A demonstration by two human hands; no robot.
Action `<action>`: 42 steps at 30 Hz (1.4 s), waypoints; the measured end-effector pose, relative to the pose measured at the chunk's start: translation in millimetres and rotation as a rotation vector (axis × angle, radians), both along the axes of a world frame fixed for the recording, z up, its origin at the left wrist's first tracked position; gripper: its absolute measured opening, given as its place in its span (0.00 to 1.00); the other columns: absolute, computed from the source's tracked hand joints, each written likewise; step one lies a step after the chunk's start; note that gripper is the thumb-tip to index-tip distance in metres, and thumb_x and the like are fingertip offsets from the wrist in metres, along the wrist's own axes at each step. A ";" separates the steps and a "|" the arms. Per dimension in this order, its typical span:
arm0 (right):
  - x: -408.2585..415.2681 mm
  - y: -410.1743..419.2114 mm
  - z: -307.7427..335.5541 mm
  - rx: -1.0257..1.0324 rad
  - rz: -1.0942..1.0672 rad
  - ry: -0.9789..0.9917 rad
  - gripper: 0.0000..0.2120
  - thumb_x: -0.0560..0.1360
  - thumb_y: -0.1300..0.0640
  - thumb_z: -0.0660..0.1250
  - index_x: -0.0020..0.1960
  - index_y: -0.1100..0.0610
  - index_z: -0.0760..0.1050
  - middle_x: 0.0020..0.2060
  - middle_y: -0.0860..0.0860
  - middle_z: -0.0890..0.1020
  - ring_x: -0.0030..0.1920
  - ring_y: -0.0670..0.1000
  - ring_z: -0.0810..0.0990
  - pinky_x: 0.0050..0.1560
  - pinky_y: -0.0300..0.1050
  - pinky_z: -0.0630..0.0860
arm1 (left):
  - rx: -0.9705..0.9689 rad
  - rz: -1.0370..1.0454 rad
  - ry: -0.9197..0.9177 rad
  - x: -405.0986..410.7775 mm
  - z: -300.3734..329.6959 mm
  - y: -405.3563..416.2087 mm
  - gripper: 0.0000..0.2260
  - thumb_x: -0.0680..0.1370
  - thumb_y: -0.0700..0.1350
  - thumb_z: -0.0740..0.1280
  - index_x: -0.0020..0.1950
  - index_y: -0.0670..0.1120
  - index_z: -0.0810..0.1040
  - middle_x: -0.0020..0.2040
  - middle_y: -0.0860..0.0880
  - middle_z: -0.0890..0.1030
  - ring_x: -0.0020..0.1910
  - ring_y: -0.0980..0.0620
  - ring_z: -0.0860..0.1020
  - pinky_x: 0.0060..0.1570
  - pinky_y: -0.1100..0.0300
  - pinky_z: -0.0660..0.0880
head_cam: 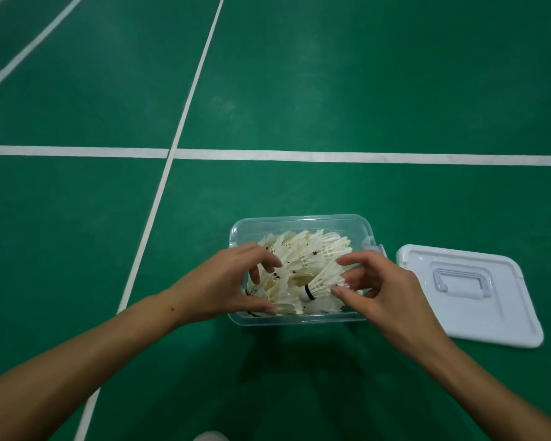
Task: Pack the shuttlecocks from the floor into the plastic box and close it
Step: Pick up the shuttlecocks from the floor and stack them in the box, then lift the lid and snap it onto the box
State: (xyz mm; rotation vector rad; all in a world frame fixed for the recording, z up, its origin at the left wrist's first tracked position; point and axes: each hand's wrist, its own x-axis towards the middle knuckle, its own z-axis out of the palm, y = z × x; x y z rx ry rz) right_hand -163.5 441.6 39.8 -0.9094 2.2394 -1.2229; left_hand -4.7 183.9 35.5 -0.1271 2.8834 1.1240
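Note:
A clear plastic box stands on the green court floor, heaped with several white feather shuttlecocks. My left hand hovers over the box's left side, fingers spread and curled, touching the pile. My right hand is over the right side, fingertips resting on a shuttlecock with a black-banded cork that lies on top. Neither hand is closed around anything. The near part of the pile is hidden by my hands.
The box's white lid, handle up, lies flat on the floor just right of the box. White court lines cross the green floor behind and left of the box. A pale shoe tip shows at the bottom edge.

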 end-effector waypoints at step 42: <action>-56.2 81.9 27.1 -0.035 -0.131 -0.257 0.14 0.74 0.64 0.79 0.57 0.56 0.82 0.48 0.49 0.90 0.54 0.48 0.88 0.55 0.42 0.83 | -0.101 0.093 0.109 -102.7 48.5 113.3 0.30 0.69 0.73 0.71 0.64 0.56 0.77 0.57 0.59 0.79 0.48 0.61 0.78 0.52 0.57 0.79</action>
